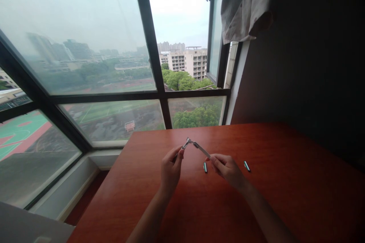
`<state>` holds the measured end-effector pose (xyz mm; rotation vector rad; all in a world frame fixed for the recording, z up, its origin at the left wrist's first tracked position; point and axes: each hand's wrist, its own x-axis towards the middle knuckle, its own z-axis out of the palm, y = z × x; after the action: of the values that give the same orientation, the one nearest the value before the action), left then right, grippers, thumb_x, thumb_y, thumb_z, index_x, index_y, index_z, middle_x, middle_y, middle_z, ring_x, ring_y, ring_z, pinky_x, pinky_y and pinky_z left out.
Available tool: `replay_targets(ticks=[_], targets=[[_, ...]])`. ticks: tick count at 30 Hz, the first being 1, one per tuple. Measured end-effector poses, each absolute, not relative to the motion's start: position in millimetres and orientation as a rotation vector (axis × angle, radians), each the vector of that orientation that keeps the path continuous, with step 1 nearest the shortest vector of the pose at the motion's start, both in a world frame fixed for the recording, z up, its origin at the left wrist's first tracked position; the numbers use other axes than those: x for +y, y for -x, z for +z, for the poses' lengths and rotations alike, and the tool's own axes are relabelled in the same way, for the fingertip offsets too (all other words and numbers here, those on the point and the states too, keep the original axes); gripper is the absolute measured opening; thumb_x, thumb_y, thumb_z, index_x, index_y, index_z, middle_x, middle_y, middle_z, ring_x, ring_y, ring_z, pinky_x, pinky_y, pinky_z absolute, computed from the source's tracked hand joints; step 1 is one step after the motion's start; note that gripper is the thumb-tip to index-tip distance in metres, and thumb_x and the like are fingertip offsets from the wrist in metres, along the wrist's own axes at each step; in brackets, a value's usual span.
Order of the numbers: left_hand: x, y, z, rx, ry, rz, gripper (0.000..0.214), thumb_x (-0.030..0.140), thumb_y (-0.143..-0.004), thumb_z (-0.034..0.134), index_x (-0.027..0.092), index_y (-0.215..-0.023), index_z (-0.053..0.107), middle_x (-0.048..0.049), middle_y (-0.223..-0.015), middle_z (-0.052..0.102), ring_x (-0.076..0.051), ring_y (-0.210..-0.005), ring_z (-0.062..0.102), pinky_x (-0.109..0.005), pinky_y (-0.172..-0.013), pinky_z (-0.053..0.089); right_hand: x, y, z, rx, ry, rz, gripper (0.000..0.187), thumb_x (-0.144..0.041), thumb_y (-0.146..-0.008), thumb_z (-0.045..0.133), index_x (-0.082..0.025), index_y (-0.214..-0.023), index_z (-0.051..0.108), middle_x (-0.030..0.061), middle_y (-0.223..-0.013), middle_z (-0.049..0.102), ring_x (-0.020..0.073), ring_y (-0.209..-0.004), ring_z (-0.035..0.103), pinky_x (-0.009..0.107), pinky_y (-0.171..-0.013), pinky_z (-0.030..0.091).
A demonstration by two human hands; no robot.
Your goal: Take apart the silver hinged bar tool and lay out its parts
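Note:
Above the table, my left hand [171,167] is closed around a silver razor handle [186,143], its bare head end pointing up and away. My right hand [226,169] pinches the pale handle of a small brush [203,150], which looks like a toothbrush. The brush's dark head tip is close to the razor handle's end; I cannot tell whether they touch. A green and black razor cartridge [205,167] lies on the table just left of my right hand. Another such cartridge [246,166] lies to the right of that hand.
The reddish-brown wooden table [137,182] has its far edge near the windows and its left edge above the floor. A window pane [215,26] stands open at the back. Grey clothing [242,7] hangs at the upper right beside the dark wall [308,64].

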<state>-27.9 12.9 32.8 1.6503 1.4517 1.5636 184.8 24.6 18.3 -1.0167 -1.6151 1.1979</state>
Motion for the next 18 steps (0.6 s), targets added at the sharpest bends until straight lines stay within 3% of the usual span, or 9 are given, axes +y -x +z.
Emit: replay_targets(ticks=[18], targets=[[10.7, 23.5, 31.7, 1.359, -1.739, 1.478, 0.029, 0.035, -0.087, 0.054, 0.012, -0.094, 0.07, -0.0019, -0.067, 0.056, -0.014, -0.062, 0.049, -0.021, -0.056, 0.038, 24.8, -184.4, 16.9, -1.581, 1.015, 1.19, 0.041, -0.049, -0.088, 0.047, -0.012, -0.088, 0.067, -0.0027, -0.053, 0.046, 0.0084, -0.045, 0.039, 0.02, -0.04, 0.026]])
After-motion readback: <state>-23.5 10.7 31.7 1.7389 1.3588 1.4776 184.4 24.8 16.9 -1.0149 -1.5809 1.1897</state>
